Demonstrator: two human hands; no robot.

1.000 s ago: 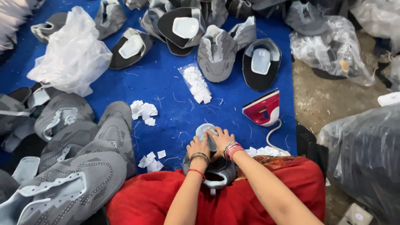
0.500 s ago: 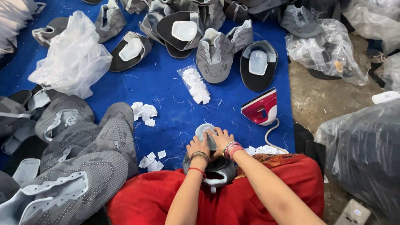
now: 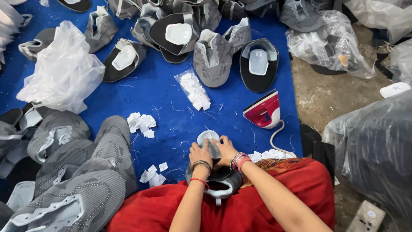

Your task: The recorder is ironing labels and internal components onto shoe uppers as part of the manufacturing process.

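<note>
Shoe upper [image 3: 216,182] sits in our lap on the red cloth [image 3: 257,202], just this side of the blue mat [image 3: 171,99], and both our hands work at its front end. Our left hand [image 3: 200,153] and right hand [image 3: 224,150] press side by side on a pale insert [image 3: 208,138] at the toe, the fingers closed down on it; how tightly they grip we cannot tell, since the fingertips are hidden behind the knuckles. Beyond the upper, on the mat, lies a red and white iron [image 3: 262,112] with its cord [image 3: 279,137] curling back toward our right wrist. Small white paper bits [image 3: 141,122] are scattered left of the upper, and a clear packet of more [image 3: 194,89] lies further out. Grey uppers [image 3: 86,172] pile up at the far left. We judge the cord the main risk: a sweep of our right arm could snag it and drag the iron toward our lap. The insert could also slip crooked if the two hands press unevenly
</note>
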